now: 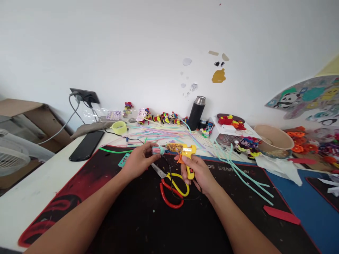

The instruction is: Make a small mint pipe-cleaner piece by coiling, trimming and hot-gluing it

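Over the dark desk mat [159,229], my left hand [139,158] pinches a small coil of pink and teal fuzzy stems [158,150]. My right hand [197,171] is wrapped round the handle of a yellow glue gun [188,155], fingers near its orange trigger. The gun's nozzle points left and meets the coil's right side or sits very close to it. Below the hands lie scissors [172,190] with one red and one yellow handle loop, their blades partly hidden behind my left hand. A thin dark cord hangs across them.
Pastel fuzzy stems [161,134] spread behind the mat, with a black thermos [196,113] near the wall. Teal stems [246,176] and a red strip [281,215] lie on the right. A phone [87,145], yellow tape roll [119,127] and fan [13,153] are left; a bowl [274,137] is right.
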A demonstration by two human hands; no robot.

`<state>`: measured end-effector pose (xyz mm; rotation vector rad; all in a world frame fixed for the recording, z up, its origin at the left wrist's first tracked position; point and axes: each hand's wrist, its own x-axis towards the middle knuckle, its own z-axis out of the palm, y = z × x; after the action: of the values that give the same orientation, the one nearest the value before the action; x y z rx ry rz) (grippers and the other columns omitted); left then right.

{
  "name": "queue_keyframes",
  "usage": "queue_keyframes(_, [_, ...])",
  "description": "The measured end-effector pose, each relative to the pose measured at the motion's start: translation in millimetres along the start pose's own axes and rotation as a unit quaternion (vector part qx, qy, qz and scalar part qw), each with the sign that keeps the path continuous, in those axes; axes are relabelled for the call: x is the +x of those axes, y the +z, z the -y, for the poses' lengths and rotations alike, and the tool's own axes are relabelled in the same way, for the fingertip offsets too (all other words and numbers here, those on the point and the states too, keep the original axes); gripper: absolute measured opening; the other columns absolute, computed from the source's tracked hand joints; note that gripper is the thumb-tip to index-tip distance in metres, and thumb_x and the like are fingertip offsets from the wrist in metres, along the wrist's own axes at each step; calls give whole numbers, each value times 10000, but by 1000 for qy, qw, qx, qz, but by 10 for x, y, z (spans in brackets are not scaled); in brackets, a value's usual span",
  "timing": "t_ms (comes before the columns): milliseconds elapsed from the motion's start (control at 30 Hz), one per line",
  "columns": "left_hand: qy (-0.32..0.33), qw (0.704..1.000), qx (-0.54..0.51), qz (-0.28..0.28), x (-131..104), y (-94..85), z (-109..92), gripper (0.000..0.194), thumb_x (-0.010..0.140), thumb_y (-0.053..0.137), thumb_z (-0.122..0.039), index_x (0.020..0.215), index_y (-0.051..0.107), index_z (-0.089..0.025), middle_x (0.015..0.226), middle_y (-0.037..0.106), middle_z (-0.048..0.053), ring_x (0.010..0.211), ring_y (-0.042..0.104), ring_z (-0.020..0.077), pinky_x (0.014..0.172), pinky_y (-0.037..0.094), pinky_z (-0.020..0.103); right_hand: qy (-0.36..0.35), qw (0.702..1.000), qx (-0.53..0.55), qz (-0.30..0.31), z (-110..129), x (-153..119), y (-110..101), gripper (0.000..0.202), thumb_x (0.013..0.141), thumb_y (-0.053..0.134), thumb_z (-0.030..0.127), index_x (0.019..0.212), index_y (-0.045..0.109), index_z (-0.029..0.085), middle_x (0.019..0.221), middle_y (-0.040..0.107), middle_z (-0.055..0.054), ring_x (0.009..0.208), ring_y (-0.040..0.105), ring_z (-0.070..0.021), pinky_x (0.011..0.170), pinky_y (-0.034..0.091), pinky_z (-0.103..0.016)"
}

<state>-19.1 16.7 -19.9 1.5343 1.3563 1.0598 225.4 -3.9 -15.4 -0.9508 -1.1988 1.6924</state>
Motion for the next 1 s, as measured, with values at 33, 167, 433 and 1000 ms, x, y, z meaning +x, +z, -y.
queue_keyframes(33, [10,1000,6,6,-2,3,-2,384,784,795,-431,1081,704,-207,807,729,1,778,689,223,711,528,317,-1,1000,-12,-6,-15,1,8,518,873,718,626,1054,685,142,522,583,53,362,485,-106,373,305,-211])
queue_keyframes(167, [23,999,17,14,-4,4,-14,361,820,759,-430,1098,688,-211,826,727,-3,772,675,211,715,510,311,-8,997,-64,-35,-37,-2,28,526,869,703,657,1001,684,148,504,577,53,352,473,-102,374,308,-209])
queue_keyframes(433, [14,1000,20,18,-17,0,-47,370,809,764,-441,1093,702,-212,817,732,8,768,677,224,691,499,310,-14,980,-182,-84,-40,-37,77,547,832,687,746,788,583,210,483,579,27,360,460,-119,394,349,-243])
queue_keyframes(1000, [18,998,64,23,-48,20,-100,383,841,720,-451,1123,683,-194,771,667,-17,713,615,188,655,456,293,-66,934,-336,-103,-23,-70,80,473,973,540,558,632,532,229,455,531,12,388,469,-124,435,354,-245])
